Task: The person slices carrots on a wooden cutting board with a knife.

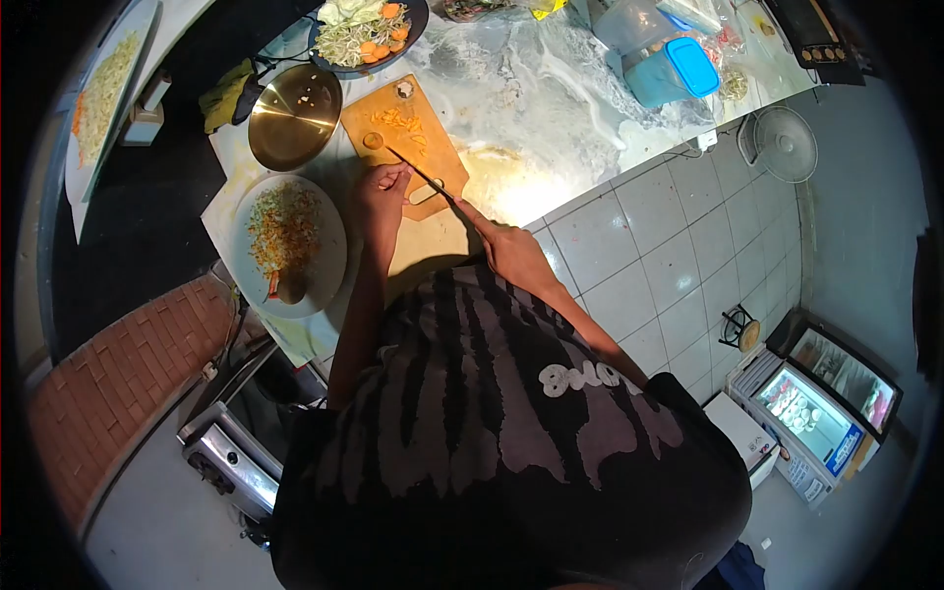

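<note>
A wooden cutting board (440, 147) lies near the table edge, with thin orange strips (398, 120) scattered on it and a small round orange-brown piece (373, 141) by its left edge. My right hand (516, 254) grips a knife (430, 179), its index finger stretched along the handle. The blade points up and left across the board. Beside the blade, over the board's lower left, my left hand (385, 192) has its fingers pinched together. What they hold, if anything, is too small to make out.
A shiny metal bowl (280, 128) and a white plate (332, 231) of chopped food stand left of the board. Behind it is a dark plate (420, 22) with sprouts and carrot slices. A blue-lidded container (661, 84) stands farther right on the marbled table (551, 108).
</note>
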The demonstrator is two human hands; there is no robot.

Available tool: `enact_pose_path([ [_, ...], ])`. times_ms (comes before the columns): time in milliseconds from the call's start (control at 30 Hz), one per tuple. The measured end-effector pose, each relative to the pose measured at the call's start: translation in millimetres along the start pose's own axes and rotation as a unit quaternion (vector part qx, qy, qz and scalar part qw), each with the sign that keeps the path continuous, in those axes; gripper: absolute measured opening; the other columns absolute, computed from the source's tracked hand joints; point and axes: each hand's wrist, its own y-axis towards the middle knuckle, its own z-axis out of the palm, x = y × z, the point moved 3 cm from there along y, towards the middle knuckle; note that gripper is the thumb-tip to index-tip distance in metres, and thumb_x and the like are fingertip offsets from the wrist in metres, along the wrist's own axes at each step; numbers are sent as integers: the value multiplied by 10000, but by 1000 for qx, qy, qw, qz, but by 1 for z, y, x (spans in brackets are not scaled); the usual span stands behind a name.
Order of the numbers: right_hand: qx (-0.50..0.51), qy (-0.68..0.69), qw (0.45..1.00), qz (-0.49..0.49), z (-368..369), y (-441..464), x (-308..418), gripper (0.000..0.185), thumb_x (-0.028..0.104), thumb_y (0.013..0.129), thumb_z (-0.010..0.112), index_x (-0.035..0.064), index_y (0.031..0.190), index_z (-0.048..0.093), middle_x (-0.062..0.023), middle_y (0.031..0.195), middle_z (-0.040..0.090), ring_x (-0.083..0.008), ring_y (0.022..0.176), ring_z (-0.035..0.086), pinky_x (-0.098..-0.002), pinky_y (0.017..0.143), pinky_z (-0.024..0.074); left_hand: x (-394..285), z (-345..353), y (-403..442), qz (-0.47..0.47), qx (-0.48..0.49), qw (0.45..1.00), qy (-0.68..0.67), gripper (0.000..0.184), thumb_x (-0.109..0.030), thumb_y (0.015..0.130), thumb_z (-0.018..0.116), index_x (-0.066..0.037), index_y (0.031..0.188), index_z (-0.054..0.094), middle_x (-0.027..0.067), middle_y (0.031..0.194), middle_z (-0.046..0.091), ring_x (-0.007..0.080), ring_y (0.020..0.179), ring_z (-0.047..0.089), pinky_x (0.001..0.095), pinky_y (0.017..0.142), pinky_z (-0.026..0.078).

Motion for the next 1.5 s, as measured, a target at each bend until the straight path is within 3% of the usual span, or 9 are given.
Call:
enact_pose_path([
  [333, -39, -41, 998, -3, -8, 3, -1, 687, 106, 963, 503, 309, 1584, 292, -234, 788, 660, -434, 697, 654, -528, 679, 522, 5, 0, 0, 32, -7, 999, 7, 165, -135, 913, 755, -18, 1030, 753, 19, 746, 653, 56, 609, 569, 226, 512, 539],
  [533, -32, 17, 999, -22, -7, 2, -2, 625, 134, 1001, 485, 283, 1581, 305, -228, 807, 667, -424, 726, 660, -523, 703, 523, 1, -4, 3, -7, 21, 998, 51, 153, -126, 921, 739, -7, 1017, 745, 45, 795, 700, 67, 642, 616, 236, 532, 566],
  [833, -13, 33, 999, -41, -4, 6, -6, 608, 132, 1008, 487, 277, 1575, 323, -226, 781, 641, -416, 727, 645, -511, 725, 510, 1, -6, 7, -41, 24, 999, -6, 134, -82, 895, 748, 3, 997, 739, 66, 879, 741, 90, 727, 688, 244, 570, 593],
  [1200, -16, -12, 999, -46, 0, 9, -8, 629, 128, 1004, 461, 276, 1589, 284, -225, 762, 642, -429, 716, 644, -525, 711, 511, -13, -17, 36, -54, 131, 989, 44, 115, -54, 842, 769, 40, 895, 731, 77, 778, 708, 103, 660, 666, 243, 593, 577],
  [1500, -16, 4, 998, -54, -5, 8, -12, 597, 177, 1025, 463, 306, 1583, 291, -213, 773, 655, -426, 719, 651, -520, 708, 518, -11, -17, 30, -53, 115, 992, -13, 122, -49, 846, 761, 51, 911, 735, 72, 755, 691, 104, 652, 662, 237, 596, 582],
])
